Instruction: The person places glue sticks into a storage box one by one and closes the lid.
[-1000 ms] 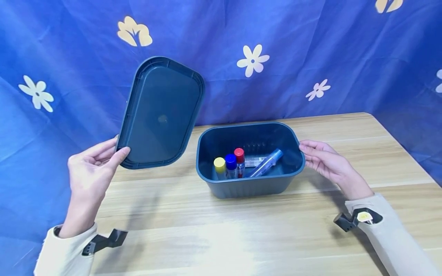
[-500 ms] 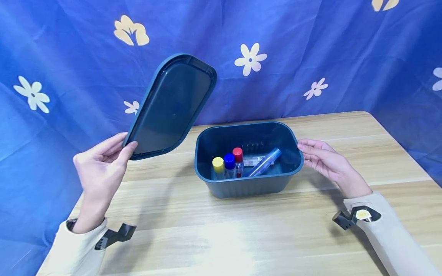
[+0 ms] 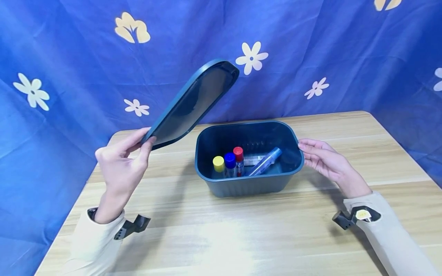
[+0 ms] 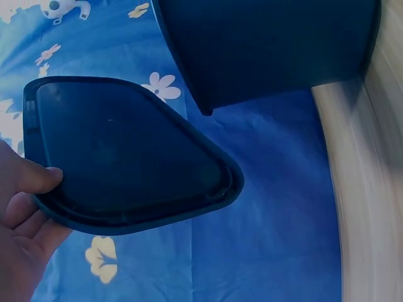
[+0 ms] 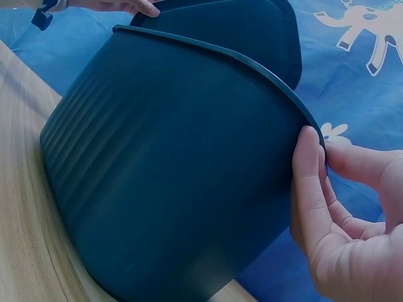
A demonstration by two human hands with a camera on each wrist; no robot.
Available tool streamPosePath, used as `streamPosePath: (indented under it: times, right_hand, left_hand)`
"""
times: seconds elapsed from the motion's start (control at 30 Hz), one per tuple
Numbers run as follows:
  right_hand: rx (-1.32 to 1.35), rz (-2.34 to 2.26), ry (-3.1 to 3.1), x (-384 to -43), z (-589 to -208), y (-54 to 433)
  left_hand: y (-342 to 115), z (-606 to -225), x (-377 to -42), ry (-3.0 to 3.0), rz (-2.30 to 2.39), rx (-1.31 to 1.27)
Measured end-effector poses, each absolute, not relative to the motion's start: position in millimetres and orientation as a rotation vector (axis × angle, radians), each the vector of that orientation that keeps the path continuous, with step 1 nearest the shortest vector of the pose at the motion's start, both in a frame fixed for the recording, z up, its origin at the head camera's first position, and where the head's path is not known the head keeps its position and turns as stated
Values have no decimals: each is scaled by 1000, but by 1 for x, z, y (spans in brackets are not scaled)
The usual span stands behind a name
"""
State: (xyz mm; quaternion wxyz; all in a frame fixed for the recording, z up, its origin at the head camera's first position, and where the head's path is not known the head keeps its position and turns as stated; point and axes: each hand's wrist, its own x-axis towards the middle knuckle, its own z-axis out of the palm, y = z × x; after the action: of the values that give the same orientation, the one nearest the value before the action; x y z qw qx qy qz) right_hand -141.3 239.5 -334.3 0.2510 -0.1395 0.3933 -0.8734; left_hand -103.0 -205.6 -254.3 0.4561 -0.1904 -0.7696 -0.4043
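In the head view my left hand pinches the near edge of a dark teal plastic lid between thumb and fingers. The lid slants upward to the right, its underside toward the box, apart from it. My right hand grips the right rim of the matching box, thumb and fingers on either side, as the right wrist view confirms. Inside stand clear tubes with a yellow cap, a blue cap and a red cap. A blue-tinted tube leans beside a clear labelled piece.
The box stands on a light wood-grain table, toward its far edge. Right behind the table hangs a blue cloth with pale flower prints. A wrist camera sticks out from the left sleeve, another camera from the right.
My left hand has moved right, carrying the lid toward the box. The lid has tipped from nearly face-on to a steep slant, its top over the box's left side. My right hand stays put.
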Motion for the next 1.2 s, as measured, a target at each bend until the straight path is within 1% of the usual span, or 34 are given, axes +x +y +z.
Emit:
streamPosePath:
  times: [0.37, 1.2]
  right_hand:
    - [-395, -2373, 1092, -142, -334, 239]
    - [-399, -2377, 1067, -143, -336, 239]
  left_hand:
    - [-196, -260, -108, -1871, -804, -570]
    - [-173, -270, -98, -1837, -759, -781]
